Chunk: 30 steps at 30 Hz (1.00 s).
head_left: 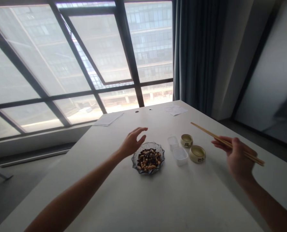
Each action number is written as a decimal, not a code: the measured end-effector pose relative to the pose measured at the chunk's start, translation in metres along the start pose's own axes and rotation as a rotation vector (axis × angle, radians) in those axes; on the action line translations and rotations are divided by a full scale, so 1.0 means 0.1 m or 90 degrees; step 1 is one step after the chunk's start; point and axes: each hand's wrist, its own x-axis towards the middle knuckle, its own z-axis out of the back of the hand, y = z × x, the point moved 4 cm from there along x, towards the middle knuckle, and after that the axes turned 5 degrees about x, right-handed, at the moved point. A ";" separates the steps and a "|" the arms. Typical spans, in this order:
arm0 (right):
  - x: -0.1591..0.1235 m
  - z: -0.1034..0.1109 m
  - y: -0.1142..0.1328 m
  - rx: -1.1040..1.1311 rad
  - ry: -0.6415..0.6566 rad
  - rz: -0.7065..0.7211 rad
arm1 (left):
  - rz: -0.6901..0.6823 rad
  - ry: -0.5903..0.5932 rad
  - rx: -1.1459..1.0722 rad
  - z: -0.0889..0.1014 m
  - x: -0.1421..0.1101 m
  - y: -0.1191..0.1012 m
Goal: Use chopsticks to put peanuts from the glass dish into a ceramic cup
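Note:
My left hand hovers just above the far left rim of a glass bowl, fingers spread and empty. The bowl holds mixed dark beans and peanuts. My right hand is raised to the right of the dishes, its fingers closed around a pair of wooden chopsticks whose tips point up and left. Between the hands stand two small clear plastic cups and two small cream ceramic cups, all of which look empty.
The white table runs to a large window at the back. Sheets of paper lie near its far edge. A dark curtain hangs at the back right. The floor drops away on the left.

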 end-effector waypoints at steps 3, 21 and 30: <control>-0.26 -0.15 0.05 -0.014 0.053 -0.047 | 0.052 -0.023 0.010 0.11 -0.56 0.17; -0.08 0.01 -0.60 -0.055 -0.079 -0.072 | -0.144 0.095 -0.002 -0.53 -0.58 -1.39; -0.24 -0.01 -0.59 -0.004 -0.113 -0.210 | -0.099 0.181 0.141 -1.43 0.52 -1.96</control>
